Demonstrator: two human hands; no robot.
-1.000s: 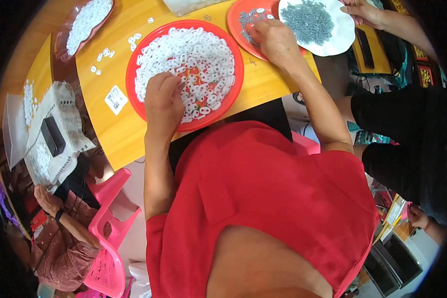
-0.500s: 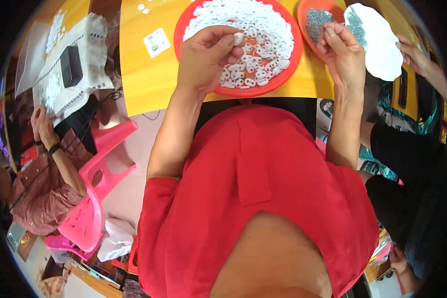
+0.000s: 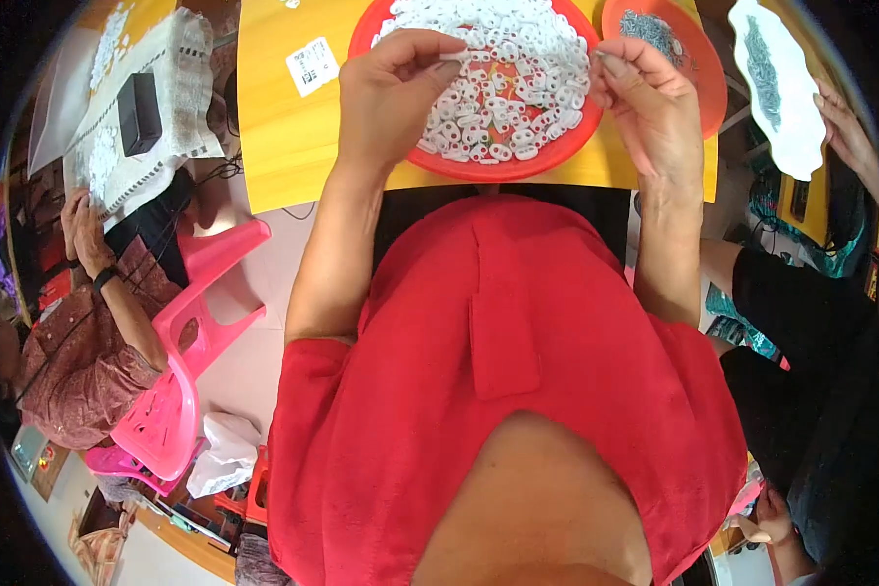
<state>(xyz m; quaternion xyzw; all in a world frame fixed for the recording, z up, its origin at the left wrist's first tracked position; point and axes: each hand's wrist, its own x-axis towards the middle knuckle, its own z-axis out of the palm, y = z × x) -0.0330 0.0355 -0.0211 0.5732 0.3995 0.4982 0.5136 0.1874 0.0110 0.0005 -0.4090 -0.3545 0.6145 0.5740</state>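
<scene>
My left hand [image 3: 386, 98] is over the left side of a round red basin [image 3: 574, 142], thumb and forefinger pinched on a small white plastic piece [image 3: 452, 57]. Many similar white pieces [image 3: 498, 117] with holes lie in the basin. Above the basin's right rim is my right hand [image 3: 651, 107], its thumb and forefinger pressed together. Whatever is between those fingertips is too small to make out. Beside that hand, an orange dish [image 3: 708, 93] holds small grey metal pins [image 3: 647, 29], partly hidden by my fingers.
At the right, another person's hand [image 3: 845, 127] holds a white scalloped plate [image 3: 796, 122] bearing grey pins. A white label [image 3: 313, 66] lies on the yellow table [image 3: 283, 146]. To the left, a person sits by a cloth with a black box [image 3: 140, 114]; a pink chair [image 3: 190, 342] stands nearby.
My right hand has come left from the orange dish toward the basin. The other person's white plate has moved right, away from the dish. My left hand has shifted slightly up and left.
</scene>
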